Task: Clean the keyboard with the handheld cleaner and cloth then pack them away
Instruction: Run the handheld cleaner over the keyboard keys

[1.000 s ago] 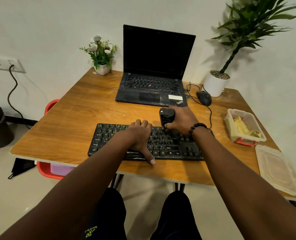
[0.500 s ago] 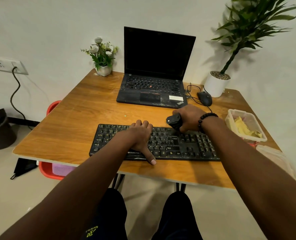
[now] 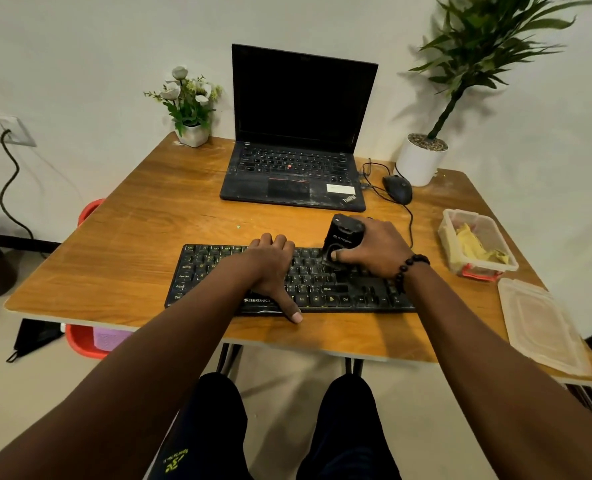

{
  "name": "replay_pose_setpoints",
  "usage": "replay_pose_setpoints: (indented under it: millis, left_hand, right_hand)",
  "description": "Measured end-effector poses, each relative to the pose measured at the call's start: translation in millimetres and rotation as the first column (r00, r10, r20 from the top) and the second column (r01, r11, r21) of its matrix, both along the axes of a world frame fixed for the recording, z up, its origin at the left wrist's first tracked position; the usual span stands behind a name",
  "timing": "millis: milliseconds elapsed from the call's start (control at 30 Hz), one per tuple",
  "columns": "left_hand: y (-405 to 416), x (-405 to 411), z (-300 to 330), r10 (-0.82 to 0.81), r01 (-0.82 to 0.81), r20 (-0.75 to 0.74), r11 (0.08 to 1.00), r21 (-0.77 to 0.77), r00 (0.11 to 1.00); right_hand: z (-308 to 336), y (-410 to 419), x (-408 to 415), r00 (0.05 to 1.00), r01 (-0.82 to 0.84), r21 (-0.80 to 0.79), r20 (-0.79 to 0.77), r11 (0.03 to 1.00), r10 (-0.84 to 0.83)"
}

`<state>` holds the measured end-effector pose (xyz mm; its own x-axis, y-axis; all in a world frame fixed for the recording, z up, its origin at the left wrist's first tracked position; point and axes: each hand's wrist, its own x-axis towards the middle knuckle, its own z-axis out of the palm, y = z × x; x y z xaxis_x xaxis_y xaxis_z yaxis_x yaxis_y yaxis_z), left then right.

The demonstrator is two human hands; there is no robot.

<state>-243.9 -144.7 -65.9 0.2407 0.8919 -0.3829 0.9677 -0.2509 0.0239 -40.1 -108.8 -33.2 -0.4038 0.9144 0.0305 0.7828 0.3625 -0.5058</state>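
The right hand [image 3: 377, 249] has its fingers and thumb curled round the cleaner [image 3: 343, 240], a black stubby cylinder with small white lettering, standing tilted with its lower end on the keys of the keyboard's [image 3: 287, 278] right half. The left hand [image 3: 270, 268] lies on the keyboard's middle, fingers loosely bent on the keys, thumb stretched past its near edge. Right of the keyboard, a clear tub [image 3: 478, 242] with red clips holds the crumpled yellow cloth [image 3: 474, 245]; its lid [image 3: 543, 327] lies just nearer. The keyboard is black with pale-lettered keys.
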Motion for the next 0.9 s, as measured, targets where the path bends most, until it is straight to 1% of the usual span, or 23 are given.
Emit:
replay_pose_setpoints:
  millis: [33, 67, 167, 200, 233, 300, 333, 367, 433, 500, 567, 633, 700, 767, 800, 900]
  left_hand:
    - [0, 0, 0, 0.001, -0.001, -0.001, 1.0, 0.001, 1.0]
    - [0, -1, 0, 0.002, -0.002, -0.001, 1.0, 0.001, 1.0]
    - [-1, -1, 1, 0.006, -0.006, -0.007, 1.0, 0.003, 1.0]
    - [-1, 0, 1, 0.004, -0.004, -0.008, 1.0, 0.003, 1.0]
    - [-2, 0, 1, 0.001, -0.001, -0.008, 1.0, 0.002, 1.0]
    - [-2, 0, 1, -0.002, 0.002, -0.011, 1.0, 0.004, 1.0]
    - [-2, 0, 0, -0.001, 0.001, -0.009, 1.0, 0.007, 1.0]
    - [-2, -1, 0, 0.0, 0.0, -0.005, 1.0, 0.008, 1.0]
    - [-2, -3, -2, 0.002, -0.002, 0.003, 1.0, 0.009, 1.0]
    - [0, -2, -2, -0.001, 0.001, 0.004, 1.0, 0.003, 1.0]
    - [1, -2, -2, -0.002, 0.002, 0.002, 1.0, -0.005, 1.0]
    - [1, -3, -2, 0.008, -0.008, 0.014, 1.0, -0.01, 1.0]
    - [2, -3, -3, 0.006, -0.006, 0.012, 1.0, -0.01, 1.0]
    - [1, -2, -3, -0.001, 0.001, -0.004, 1.0, -0.005, 1.0]
    - [1, -1, -2, -0.004, 0.004, -0.008, 1.0, -0.007, 1.0]
    - [0, -2, -2, 0.002, -0.002, -0.001, 1.0, -0.002, 1.0]
  right_hand:
    - [-3, -2, -3, 1.0, -0.006, 0.026, 0.007, 1.0, 0.006]
    - [-7, -4, -7, 0.999, -0.034, 0.019, 0.017, 0.999, 0.034]
    - [-5, -13, -14, 0.981, -0.182, -0.092, 0.05, 0.979, 0.187]
    - [-1, -13, -14, 0.977, -0.201, -0.118, 0.042, 0.972, 0.207]
    - [1, -13, -13, 0.982, -0.186, -0.108, 0.025, 0.977, 0.189]
    - [-1, -13, -12, 0.995, -0.095, -0.013, 0.01, 0.995, 0.096]
    - [-5, -15, -13, 0.997, -0.07, 0.009, 0.017, 0.998, 0.07]
    - [-8, -18, -14, 0.996, -0.08, 0.0, 0.029, 0.997, 0.08]
    - [-11, -23, -16, 0.986, -0.158, -0.045, 0.054, 0.986, 0.16]
    - [-5, -24, -11, 0.982, -0.182, -0.073, 0.034, 0.981, 0.185]
    - [-1, -22, -6, 0.996, -0.091, -0.041, -0.02, 0.995, 0.09]
    - [-6, -27, -6, 1.0, -0.02, 0.013, -0.024, 1.0, 0.02]
    - [-14, -35, -7, 0.998, -0.065, 0.001, -0.003, 0.998, 0.065]
    - [-14, -39, -6, 0.993, -0.119, -0.071, -0.022, 0.99, 0.117]
    - [-13, -39, -5, 0.994, -0.105, -0.087, -0.044, 0.991, 0.102]
    - [-17, -41, -5, 0.998, 0.029, 0.023, -0.059, 0.999, -0.027]
